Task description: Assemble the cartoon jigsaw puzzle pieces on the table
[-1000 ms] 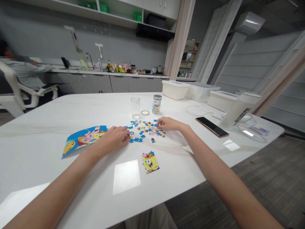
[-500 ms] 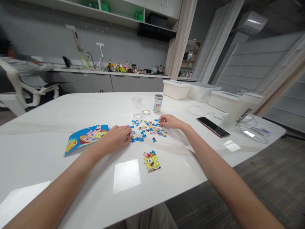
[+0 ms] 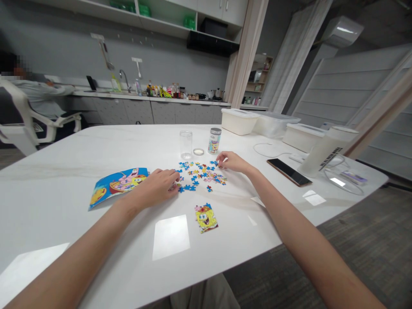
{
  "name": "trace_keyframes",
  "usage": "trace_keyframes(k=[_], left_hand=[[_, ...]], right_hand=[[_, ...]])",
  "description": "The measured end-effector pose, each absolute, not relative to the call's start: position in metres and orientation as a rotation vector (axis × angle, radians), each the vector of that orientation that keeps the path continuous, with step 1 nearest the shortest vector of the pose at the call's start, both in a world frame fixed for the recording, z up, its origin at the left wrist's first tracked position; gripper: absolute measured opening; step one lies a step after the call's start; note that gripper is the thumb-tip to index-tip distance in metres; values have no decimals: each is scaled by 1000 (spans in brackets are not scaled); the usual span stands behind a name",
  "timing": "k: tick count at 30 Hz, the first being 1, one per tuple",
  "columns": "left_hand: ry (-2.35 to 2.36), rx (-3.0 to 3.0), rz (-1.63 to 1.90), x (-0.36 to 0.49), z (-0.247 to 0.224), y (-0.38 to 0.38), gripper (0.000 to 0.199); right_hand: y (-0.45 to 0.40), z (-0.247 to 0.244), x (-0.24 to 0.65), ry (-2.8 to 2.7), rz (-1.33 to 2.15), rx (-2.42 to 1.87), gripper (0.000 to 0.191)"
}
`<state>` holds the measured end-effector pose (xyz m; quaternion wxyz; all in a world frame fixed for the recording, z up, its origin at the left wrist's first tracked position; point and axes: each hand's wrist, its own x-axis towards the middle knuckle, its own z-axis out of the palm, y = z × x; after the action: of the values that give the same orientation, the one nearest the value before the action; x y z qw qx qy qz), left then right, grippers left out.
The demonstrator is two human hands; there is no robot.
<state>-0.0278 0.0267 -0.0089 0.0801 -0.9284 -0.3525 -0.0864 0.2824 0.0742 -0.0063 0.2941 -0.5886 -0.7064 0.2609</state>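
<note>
Loose jigsaw puzzle pieces (image 3: pixel 210 175), mostly blue, pink and yellow, lie scattered in the middle of the white table. At their left edge is my left hand (image 3: pixel 164 184), its fingers curled in around a puzzle piece that is mostly hidden. My right hand (image 3: pixel 233 162) is at the far right edge of the pieces, thumb and fingertips pinched together on what looks like a small piece. Closer to me lies a joined puzzle section (image 3: pixel 206 218) with a yellow cartoon face. A glossy picture sheet (image 3: pixel 117 184) of cartoon figures rests left of my left hand, its edge curling.
Behind the pieces stand a clear jar (image 3: pixel 186 145), a lid ring (image 3: pixel 198 151) and a printed can (image 3: pixel 214 140). On the right are a phone (image 3: pixel 289 172), a white bottle (image 3: pixel 326 152), cables and storage boxes (image 3: pixel 240 121). A person (image 3: pixel 41 96) sits at the far left.
My right hand has lifted slightly, and its fingers have shifted a little at the edge of the pieces. The left hand has turned slightly at its fingertips. The view has moved a little.
</note>
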Motion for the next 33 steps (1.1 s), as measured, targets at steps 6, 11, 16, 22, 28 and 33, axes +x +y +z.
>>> trace_keyframes(k=[6, 11, 16, 22, 28, 33], left_hand=[[-1040, -2803, -248, -27, -9, 26, 13], [-1029, -2806, -253, -27, -9, 26, 15], [-1033, -2808, -234, -27, -9, 26, 16], [-1025, -2823, -229, -27, -8, 25, 16], [-1023, -2824, -243, -27, -7, 25, 16], [-1024, -2849, -247, -28, -9, 26, 15]], right_hand=[[71, -1, 280, -1724, 894, -1455, 28], [69, 3, 279, -1669, 998, -1415, 31], [67, 3, 279, -1679, 973, -1401, 29], [69, 1, 281, -1681, 960, -1404, 28], [67, 4, 279, -1717, 901, -1436, 30], [61, 8, 275, -1641, 1083, -1349, 26]])
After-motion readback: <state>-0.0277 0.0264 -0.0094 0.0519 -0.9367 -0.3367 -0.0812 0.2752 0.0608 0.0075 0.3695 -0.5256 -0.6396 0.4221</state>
